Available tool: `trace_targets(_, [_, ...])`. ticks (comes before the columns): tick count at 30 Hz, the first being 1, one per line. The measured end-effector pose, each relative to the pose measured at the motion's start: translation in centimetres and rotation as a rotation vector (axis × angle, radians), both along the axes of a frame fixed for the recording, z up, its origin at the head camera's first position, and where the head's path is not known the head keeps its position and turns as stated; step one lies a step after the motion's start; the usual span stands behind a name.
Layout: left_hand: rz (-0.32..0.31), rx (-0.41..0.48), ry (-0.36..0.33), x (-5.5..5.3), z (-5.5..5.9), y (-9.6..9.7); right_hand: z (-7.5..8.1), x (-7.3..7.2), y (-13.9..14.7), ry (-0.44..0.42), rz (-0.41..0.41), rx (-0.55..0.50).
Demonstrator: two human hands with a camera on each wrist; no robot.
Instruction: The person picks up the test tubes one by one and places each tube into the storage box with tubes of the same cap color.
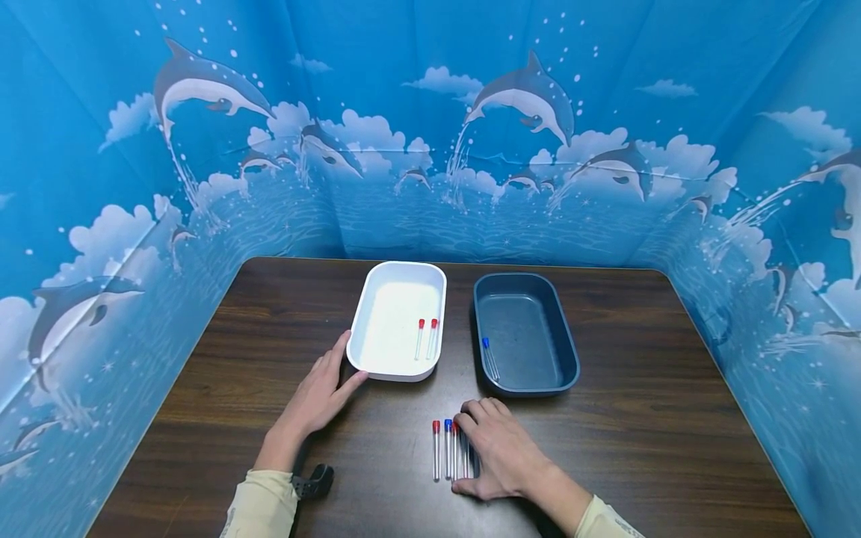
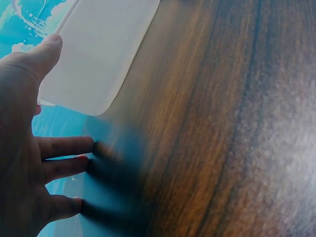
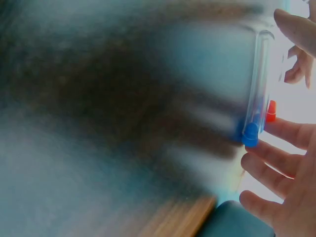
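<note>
My left hand [image 1: 316,396] touches the near-left corner of a white tray [image 1: 383,321], thumb by its front wall and fingers spread on the left. Just in front of the dark blue tray, my right hand [image 1: 501,452] spans a row of clear test tubes, fingers by the caps and thumb by the rounded ends. At the row's left end lie a red-capped test tube [image 1: 436,452] and a blue-capped test tube [image 1: 448,452]; the hand partly hides several others. In the right wrist view a blue cap [image 3: 250,135] sits beside the fingertips, and no firm grip shows.
Two red-capped test tubes [image 1: 420,340] lie on the right inside the white tray. The dark blue tray [image 1: 531,329] holds a blue-capped test tube [image 1: 492,362] along its left side. Both trays stand on a brown wooden table [image 1: 639,359], with a dolphin-print curtain [image 1: 417,217] behind.
</note>
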State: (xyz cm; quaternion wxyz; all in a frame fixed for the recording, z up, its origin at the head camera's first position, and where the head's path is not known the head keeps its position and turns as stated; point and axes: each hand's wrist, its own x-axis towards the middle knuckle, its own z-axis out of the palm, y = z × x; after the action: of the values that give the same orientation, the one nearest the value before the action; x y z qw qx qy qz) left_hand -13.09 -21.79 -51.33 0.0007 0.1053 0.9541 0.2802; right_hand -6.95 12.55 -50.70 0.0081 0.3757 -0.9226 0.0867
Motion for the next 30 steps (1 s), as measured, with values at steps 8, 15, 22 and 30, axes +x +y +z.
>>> trace_targets(8, [-0.001, 0.006, -0.001, 0.1, 0.1, 0.0, 1.0, -0.3, 0.1, -0.012, -0.014, -0.003])
trace_targets(15, [-0.003, 0.007, -0.001, 0.1, 0.1, 0.0, 2.0, -0.5, -0.1, 0.018, -0.018, -0.034])
trace_targets(22, [-0.004, 0.010, -0.004, 0.1, 0.2, 0.0, 3.8, -0.9, -0.8, 0.081, -0.012, -0.048])
trace_targets(30, [0.001, 0.006, -0.003, 0.1, 0.2, 0.0, 5.6, -2.5, -1.7, 0.078, -0.015, -0.059])
